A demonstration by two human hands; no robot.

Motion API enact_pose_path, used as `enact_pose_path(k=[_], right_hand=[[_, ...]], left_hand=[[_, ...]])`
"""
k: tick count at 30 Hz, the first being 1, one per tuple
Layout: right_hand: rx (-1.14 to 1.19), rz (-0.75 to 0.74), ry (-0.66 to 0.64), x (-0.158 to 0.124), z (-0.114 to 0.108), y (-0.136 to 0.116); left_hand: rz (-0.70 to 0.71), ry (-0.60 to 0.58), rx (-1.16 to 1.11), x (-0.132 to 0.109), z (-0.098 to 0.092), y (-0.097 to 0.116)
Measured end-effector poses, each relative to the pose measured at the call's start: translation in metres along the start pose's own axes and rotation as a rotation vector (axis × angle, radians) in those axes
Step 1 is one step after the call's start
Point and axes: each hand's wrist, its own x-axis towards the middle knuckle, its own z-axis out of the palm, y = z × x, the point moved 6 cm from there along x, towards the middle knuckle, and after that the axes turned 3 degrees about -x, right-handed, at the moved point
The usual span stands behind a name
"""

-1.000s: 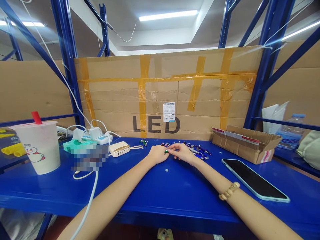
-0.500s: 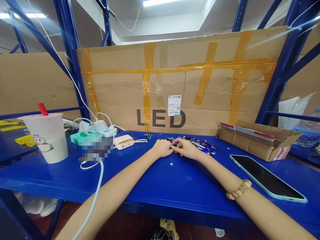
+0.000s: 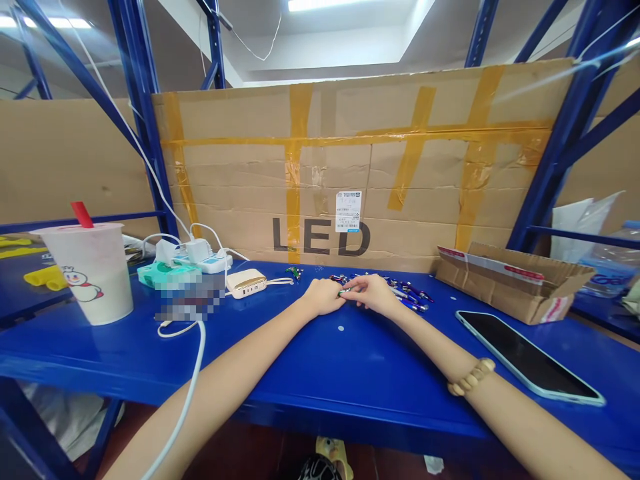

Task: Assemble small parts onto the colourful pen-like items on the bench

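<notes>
Green-tipped small part (image 3: 343,292) pinched in right hand (image 3: 373,295) fingertips; left hand (image 3: 324,297) fingers curled, touching it or just beside, cannot tell which. Held over blue steel shelf (image 3: 350,360), loose blue parts (image 3: 407,295) just right.

Bright overhead fluorescent tube (image 3: 325,5), faint soft shadows, curved wide-angle edges

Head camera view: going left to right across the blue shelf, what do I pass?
White plastic cup → power strip → power bank → left hand → right hand → smartphone
</notes>
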Motion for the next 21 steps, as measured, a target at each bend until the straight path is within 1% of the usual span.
enact_pose_path(k=[3, 6, 8, 14, 21], right_hand=[[0.101, 0.021, -0.006, -0.0015, -0.0003, -0.0019], [0.216, 0.043, -0.035, -0.0040, 0.0011, -0.0033], [0.243, 0.056, -0.036, -0.0054, 0.0008, -0.0039], [0.181, 0.040, 0.016, -0.0069, -0.0050, -0.0065], [0.134, 0.038, 0.057, -0.0035, -0.0081, -0.0022]], left_hand=[[-0.021, 0.038, -0.033, -0.0010, -0.0012, -0.0029], [-0.044, 0.045, -0.064, -0.0017, -0.0017, -0.0051], [-0.049, 0.045, -0.075, -0.0019, -0.0021, -0.0056], [-0.043, 0.048, -0.072, -0.0026, -0.0038, -0.0042], [-0.027, 0.061, -0.096, -0.0037, -0.0058, -0.0023]])
